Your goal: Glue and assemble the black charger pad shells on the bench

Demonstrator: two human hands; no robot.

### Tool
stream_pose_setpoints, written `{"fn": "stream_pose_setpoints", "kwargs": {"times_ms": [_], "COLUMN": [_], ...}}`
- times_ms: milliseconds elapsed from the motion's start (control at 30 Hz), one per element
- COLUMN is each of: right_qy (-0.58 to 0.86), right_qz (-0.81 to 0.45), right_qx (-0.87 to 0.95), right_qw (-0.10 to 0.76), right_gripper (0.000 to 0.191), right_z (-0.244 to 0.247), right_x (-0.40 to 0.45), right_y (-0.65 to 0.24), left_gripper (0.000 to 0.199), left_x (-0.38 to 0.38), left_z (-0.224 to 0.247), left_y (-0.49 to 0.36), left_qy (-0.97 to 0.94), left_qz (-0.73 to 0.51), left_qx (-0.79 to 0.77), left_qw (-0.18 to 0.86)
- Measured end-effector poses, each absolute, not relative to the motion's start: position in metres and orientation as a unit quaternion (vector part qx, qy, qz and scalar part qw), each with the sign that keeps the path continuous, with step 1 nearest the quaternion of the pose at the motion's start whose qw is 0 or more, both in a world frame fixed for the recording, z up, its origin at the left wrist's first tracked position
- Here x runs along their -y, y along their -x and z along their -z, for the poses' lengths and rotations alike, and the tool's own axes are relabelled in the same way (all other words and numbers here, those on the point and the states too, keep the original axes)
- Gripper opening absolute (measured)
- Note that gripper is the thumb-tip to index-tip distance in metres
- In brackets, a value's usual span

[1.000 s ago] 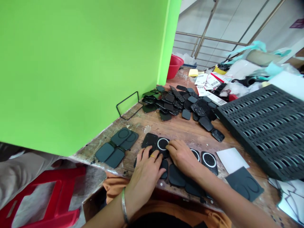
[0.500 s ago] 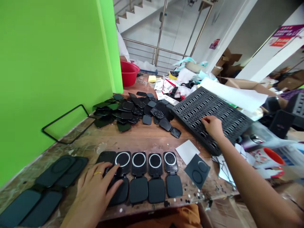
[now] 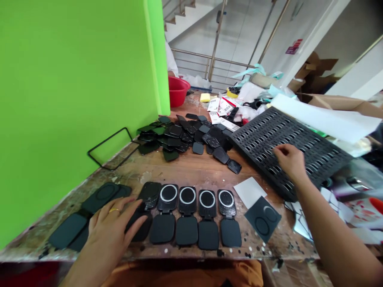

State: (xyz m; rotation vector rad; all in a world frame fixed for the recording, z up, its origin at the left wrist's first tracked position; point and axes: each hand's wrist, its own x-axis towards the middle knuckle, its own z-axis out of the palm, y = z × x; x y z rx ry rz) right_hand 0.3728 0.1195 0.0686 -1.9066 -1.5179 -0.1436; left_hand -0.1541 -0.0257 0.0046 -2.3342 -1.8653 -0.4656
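My left hand (image 3: 112, 223), a ring on one finger, rests with fingers spread on the leftmost black hinged pad (image 3: 149, 195) of a row. Beside it stand several hinged pads with white rings (image 3: 187, 195) on their upper halves and plain square lower halves (image 3: 186, 231). My right hand (image 3: 290, 159) is over the black slotted tray (image 3: 260, 135), thumb and forefinger pinched together; what lies between the fingertips is too small to make out. Larger black pads (image 3: 68, 230) lie left of my left hand, partly covered by it.
A heap of black pads (image 3: 175, 131) lies mid-table, with a red basin (image 3: 178, 91) behind. A wire frame (image 3: 107, 148) leans by the green wall (image 3: 74, 79). White paper (image 3: 249, 191) and a dark ring sheet (image 3: 263, 219) lie near the tray; a mug (image 3: 369, 211) stands right.
The view has shifted left, so things appear further right. My left hand has moved left off the first ringed pad, onto the pad at the row's left end. My right hand remains pinched over the tray.
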Motion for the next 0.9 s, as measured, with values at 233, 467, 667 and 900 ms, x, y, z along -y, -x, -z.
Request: {"fn": "stream_pose_setpoints", "kwargs": {"times_ms": [233, 467, 667, 900], "right_qy": [0.523, 0.292, 0.258, 0.251], "right_qz": [-0.107, -0.146, -0.076, -0.028], "right_qx": [0.760, 0.898, 0.943, 0.959], "right_qw": [0.371, 0.294, 0.197, 0.131], "right_gripper": [0.012, 0.018, 0.022, 0.019], "right_z": [-0.067, -0.011, 0.006, -0.005], "right_x": [-0.080, -0.061, -0.054, -0.045], "right_y": [-0.219, -0.067, -0.037, -0.032], "left_gripper": [0.030, 0.035, 0.035, 0.031], "left_x": [0.044, 0.054, 0.056, 0.055], "left_z": [-0.012, -0.028, -0.029, -0.032], "left_y": [0.143, 0.133, 0.133, 0.135], "left_qy": [0.755, 0.748, 0.751, 0.755], "left_qz": [0.160, 0.129, 0.140, 0.142], "left_qx": [0.635, 0.651, 0.644, 0.637], "left_qw": [0.027, -0.031, -0.042, -0.056]}}
